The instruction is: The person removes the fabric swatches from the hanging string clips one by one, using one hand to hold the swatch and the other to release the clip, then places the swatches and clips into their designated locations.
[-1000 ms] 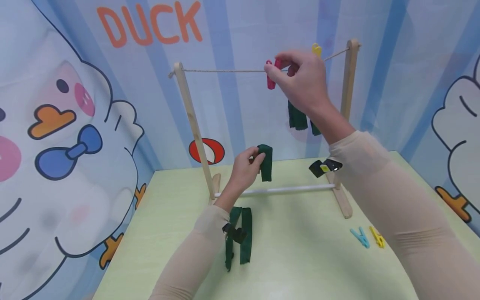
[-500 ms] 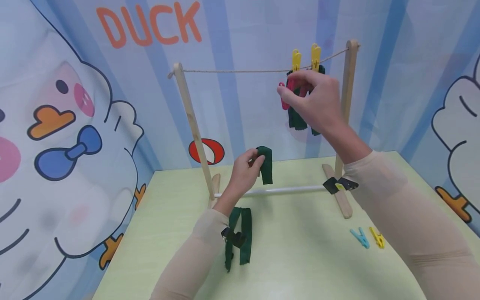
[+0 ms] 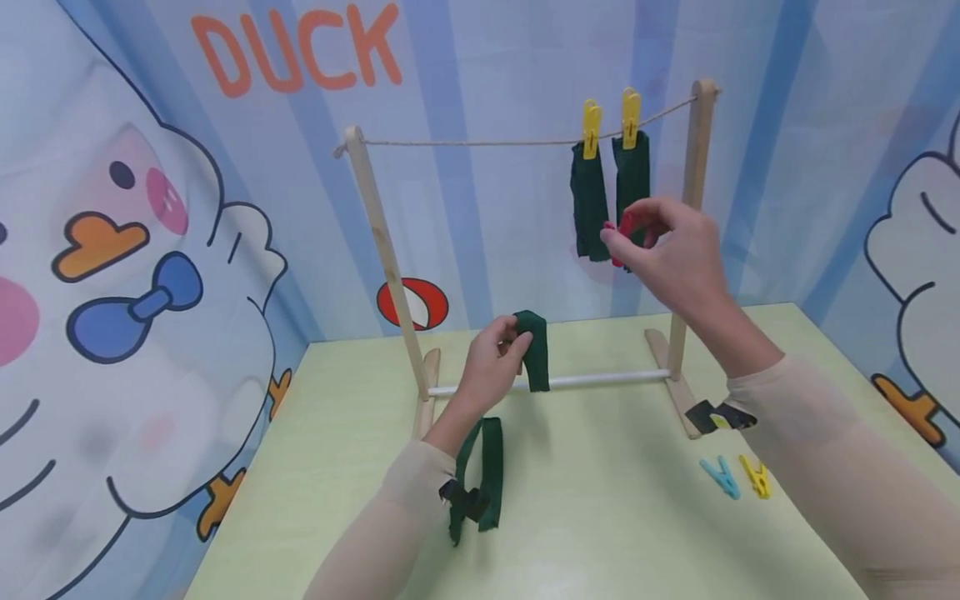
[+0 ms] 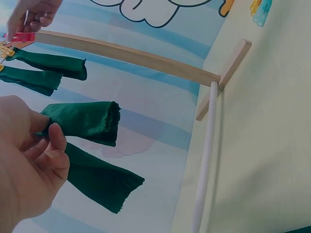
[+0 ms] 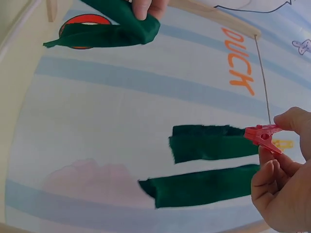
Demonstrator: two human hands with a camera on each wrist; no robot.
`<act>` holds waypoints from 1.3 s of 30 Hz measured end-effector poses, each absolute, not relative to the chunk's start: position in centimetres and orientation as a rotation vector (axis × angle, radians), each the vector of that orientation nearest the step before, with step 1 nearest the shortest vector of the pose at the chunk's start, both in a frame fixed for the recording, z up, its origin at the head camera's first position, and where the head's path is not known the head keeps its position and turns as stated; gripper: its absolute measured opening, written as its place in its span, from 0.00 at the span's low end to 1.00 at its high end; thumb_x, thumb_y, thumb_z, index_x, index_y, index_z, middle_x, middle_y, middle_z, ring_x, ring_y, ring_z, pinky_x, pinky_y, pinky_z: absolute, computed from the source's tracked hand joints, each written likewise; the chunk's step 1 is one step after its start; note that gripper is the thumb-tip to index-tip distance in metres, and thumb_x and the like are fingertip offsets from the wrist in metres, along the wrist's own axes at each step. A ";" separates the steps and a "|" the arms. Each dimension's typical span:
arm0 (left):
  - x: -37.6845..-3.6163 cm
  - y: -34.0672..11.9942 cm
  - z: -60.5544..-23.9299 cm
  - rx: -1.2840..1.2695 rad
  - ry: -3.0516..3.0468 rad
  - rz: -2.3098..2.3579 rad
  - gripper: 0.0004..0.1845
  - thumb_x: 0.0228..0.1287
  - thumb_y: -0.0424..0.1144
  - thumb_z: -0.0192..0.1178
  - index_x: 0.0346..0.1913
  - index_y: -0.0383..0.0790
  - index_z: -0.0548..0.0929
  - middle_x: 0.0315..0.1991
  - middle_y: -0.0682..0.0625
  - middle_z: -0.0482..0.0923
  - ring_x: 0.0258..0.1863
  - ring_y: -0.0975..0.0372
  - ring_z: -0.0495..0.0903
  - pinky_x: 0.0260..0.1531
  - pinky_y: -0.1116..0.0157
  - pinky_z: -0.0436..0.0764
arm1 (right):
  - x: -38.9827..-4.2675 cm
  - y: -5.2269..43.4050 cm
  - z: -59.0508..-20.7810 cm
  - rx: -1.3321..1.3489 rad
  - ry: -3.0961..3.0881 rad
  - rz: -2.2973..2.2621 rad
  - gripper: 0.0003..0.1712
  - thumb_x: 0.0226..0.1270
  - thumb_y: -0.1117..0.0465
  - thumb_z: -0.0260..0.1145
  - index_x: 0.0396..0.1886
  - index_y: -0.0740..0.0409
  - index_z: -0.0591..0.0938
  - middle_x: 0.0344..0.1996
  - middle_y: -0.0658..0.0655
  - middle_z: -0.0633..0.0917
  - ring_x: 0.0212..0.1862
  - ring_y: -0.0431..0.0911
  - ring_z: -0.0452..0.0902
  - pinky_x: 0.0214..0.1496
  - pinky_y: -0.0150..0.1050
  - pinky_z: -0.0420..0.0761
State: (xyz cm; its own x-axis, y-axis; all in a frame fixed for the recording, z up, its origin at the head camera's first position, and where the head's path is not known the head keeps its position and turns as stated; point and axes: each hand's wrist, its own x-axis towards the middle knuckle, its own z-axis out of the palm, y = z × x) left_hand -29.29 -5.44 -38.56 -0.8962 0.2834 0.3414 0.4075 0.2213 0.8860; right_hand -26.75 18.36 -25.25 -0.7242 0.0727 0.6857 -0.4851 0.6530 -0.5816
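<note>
My left hand (image 3: 491, 362) pinches a dark green fabric strip (image 3: 537, 358) at its folded top. Both ends of this strip hang free in the left wrist view. With thumb and fingertips, my right hand (image 3: 682, 258) holds a red clothespin (image 5: 262, 136), in front of two hanging green strips (image 3: 590, 204). Each of those is folded over the rope (image 3: 465, 143) and clipped by a yellow clothespin (image 3: 592, 129). Another green strip (image 3: 492, 475) lies on the table, partly covered by my left forearm.
A wooden post (image 3: 386, 250) stands at the left of the rack and a second post (image 3: 697, 158) at the right. A white rod (image 3: 607, 379) joins them low down. On the table at right lie a blue clothespin (image 3: 722, 478) and a loose yellow clothespin (image 3: 755, 477).
My right hand has come down and to the right from the rope, still holding the red clothespin. My left hand has dipped slightly with its strip.
</note>
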 end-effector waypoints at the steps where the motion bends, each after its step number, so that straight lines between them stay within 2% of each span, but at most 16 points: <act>1: -29.1 -5.5 -38.7 -0.667 -2.368 -1.783 0.15 0.77 0.38 0.55 0.59 0.34 0.76 0.37 0.44 0.76 0.24 0.58 0.74 0.28 0.65 0.76 | -26.7 18.7 -25.6 0.312 -2.176 1.034 0.18 0.66 0.55 0.71 0.46 0.64 0.83 0.36 0.61 0.83 0.35 0.47 0.71 0.37 0.31 0.68; 8: -28.3 -5.9 -40.2 -0.613 -2.372 -1.846 0.13 0.76 0.37 0.55 0.57 0.33 0.77 0.37 0.43 0.75 0.23 0.59 0.73 0.29 0.66 0.75 | -25.9 20.8 -28.4 0.219 -2.274 1.051 0.21 0.65 0.54 0.72 0.49 0.65 0.83 0.38 0.62 0.83 0.38 0.49 0.73 0.32 0.25 0.69; 16: -27.9 -6.1 -41.7 -0.538 -2.409 -1.866 0.20 0.76 0.36 0.55 0.65 0.31 0.72 0.39 0.44 0.76 0.24 0.61 0.74 0.31 0.67 0.78 | -24.9 23.0 -31.4 0.158 -2.378 1.072 0.24 0.67 0.50 0.70 0.50 0.65 0.81 0.39 0.62 0.84 0.41 0.51 0.77 0.31 0.23 0.72; 24: -27.3 -6.1 -42.7 -0.532 -2.430 -1.907 0.19 0.76 0.36 0.56 0.64 0.31 0.73 0.39 0.43 0.76 0.24 0.60 0.74 0.29 0.66 0.78 | -23.7 25.3 -34.6 0.095 -2.477 1.021 0.24 0.69 0.49 0.67 0.47 0.67 0.82 0.38 0.64 0.84 0.40 0.55 0.78 0.27 0.30 0.75; 30: -26.7 -6.0 -43.9 -0.494 -2.455 -1.918 0.20 0.76 0.36 0.56 0.65 0.32 0.73 0.40 0.44 0.76 0.24 0.57 0.75 0.27 0.66 0.76 | -23.1 26.8 -36.4 0.043 -2.542 0.984 0.25 0.69 0.49 0.67 0.48 0.68 0.81 0.39 0.67 0.84 0.40 0.57 0.79 0.29 0.35 0.77; 39: -25.7 -5.8 -44.7 -0.480 -2.465 -1.931 0.19 0.76 0.36 0.56 0.64 0.32 0.73 0.38 0.46 0.75 0.24 0.60 0.74 0.26 0.67 0.75 | -21.7 29.4 -38.5 -0.015 -2.663 0.931 0.29 0.70 0.44 0.65 0.48 0.70 0.80 0.38 0.67 0.85 0.38 0.58 0.79 0.30 0.40 0.77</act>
State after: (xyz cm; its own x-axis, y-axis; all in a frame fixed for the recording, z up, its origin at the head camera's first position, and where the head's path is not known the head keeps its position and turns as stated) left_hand -25.74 -5.77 -44.68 -0.9538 0.2515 0.1645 0.2200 0.2112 0.9524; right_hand -21.66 29.37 -38.52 -0.9490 0.1140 0.2939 -0.0940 0.7875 -0.6091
